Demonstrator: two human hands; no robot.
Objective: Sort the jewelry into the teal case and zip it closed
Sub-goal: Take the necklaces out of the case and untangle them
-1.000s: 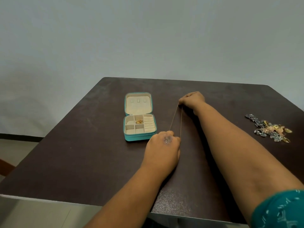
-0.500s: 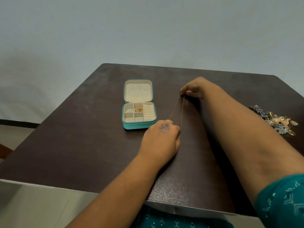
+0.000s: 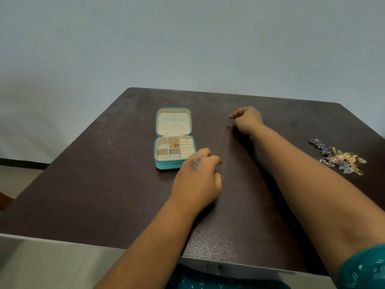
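Head view: the open teal zip case (image 3: pixel 174 152) on the dark worktop (image 3: pixel 104 163) holds only small gold pieces (image 3: pixel 174 145). The left hand (image 3: pixel 198 176) pinches a thin gold chain necklace (image 3: pixel 223 147); the right hand (image 3: pixel 246 119), loosely curled, hovers just beside its clasp. A blue-and-gold jewelry pile (image 3: pixel 339 157) remains unsorted, so zipping seems far off.

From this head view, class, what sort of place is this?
Probably a plain room at home or in a studio: a dark table against a bare pale wall, with only a teal case and loose jewelry on it.

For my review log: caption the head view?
Left hand pinning a thin chain beside the open case.
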